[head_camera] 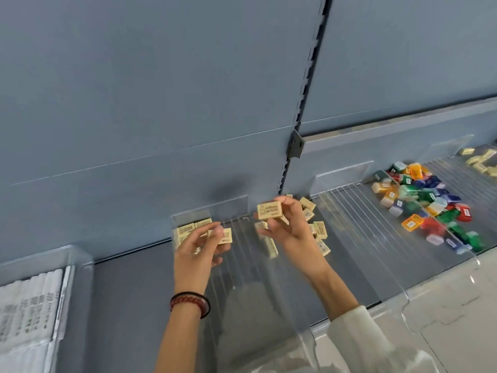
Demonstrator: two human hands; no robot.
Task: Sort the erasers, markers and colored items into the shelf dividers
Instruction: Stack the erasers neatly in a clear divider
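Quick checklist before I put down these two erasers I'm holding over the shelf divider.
1. Left hand grip on left eraser: ok, pinched.
2. Right hand grip on printed eraser: ok, fingertips hold it.
3. Space beside stacked erasers: ok, bare clear tray shows.
4. Loose erasers tidy: not ok, scattered.
5. Colored cases among these erasers: ok, none; they lie further right.

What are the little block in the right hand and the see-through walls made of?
The eraser in the right hand looks like matte cream rubber with printed writing, though it could be soft plastic. The dividers look like glossy clear plastic: the shelf shows through them.
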